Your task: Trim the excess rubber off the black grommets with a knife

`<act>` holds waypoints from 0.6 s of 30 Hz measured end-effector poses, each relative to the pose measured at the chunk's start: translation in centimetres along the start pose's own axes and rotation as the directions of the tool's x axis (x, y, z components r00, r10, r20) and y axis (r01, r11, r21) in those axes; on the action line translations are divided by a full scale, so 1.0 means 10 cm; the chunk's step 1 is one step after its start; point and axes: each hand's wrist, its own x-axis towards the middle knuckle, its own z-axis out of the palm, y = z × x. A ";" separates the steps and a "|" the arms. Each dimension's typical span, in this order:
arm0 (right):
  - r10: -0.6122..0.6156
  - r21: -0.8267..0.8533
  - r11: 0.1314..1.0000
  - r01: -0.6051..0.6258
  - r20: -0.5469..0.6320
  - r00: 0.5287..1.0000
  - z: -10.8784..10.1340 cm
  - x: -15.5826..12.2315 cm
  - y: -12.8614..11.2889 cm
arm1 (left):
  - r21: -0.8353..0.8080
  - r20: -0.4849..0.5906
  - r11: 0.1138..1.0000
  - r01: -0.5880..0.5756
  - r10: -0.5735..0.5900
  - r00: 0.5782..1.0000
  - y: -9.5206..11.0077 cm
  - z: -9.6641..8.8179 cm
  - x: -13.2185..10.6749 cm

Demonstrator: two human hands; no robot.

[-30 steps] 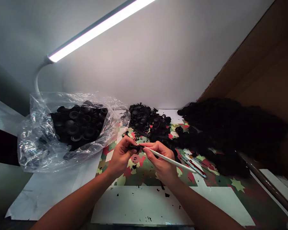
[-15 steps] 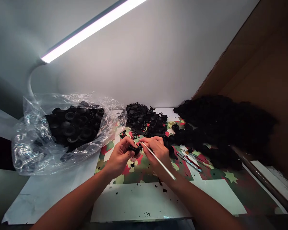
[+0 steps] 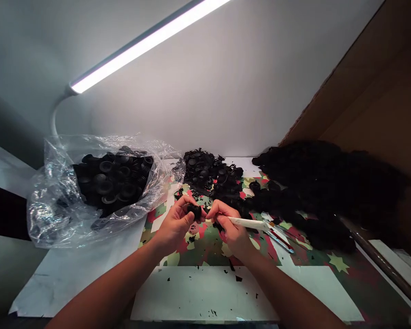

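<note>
Black rubber piece (image 3: 194,210): small and round, held at centre frame above the mat, between the two hands.
Left hand (image 3: 174,226): fingers clenched on the piece, thumb and forefinger pinching it from the left.
Right hand (image 3: 234,233): fingers curled around the white stick, with its fingertips just beside the piece; I cannot tell whether they touch it.
White stick (image 3: 250,223): slim tool whose handle points toward the right of the frame.
Patterned mat (image 3: 205,249): green, red and cream, under the hands, strewn with black scraps.
Plastic bag (image 3: 51,210): clear and crumpled, left of frame, full of black rubber rings.
Small heap (image 3: 208,171): black pieces behind the hands.
Large heap (image 3: 329,183): dark mass, right of frame.
Spare tools (image 3: 279,237): thin, red-handled, lying on the mat right of the stick.
Lamp (image 3: 147,43): lit bar across the upper left.
</note>
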 end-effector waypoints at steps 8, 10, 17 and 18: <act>0.173 -0.045 0.984 -0.174 -0.023 0.985 0.10 0.00 -0.11 | 0.228 -0.079 0.971 -0.074 0.094 0.992 -0.03 0.00 -0.02; 0.188 -0.002 0.982 -0.188 -0.042 0.981 0.11 0.00 -0.12 | 0.187 -0.107 0.979 -0.079 0.101 0.989 -0.02 0.03 -0.02; 0.212 0.148 0.968 -0.203 -0.046 0.976 0.12 0.01 -0.19 | -0.048 -0.189 0.999 -0.021 0.012 0.982 0.00 0.11 -0.03; 0.213 0.153 0.967 -0.205 -0.043 0.976 0.12 0.01 -0.19 | -0.051 -0.192 0.998 -0.020 0.010 0.981 0.00 0.11 -0.03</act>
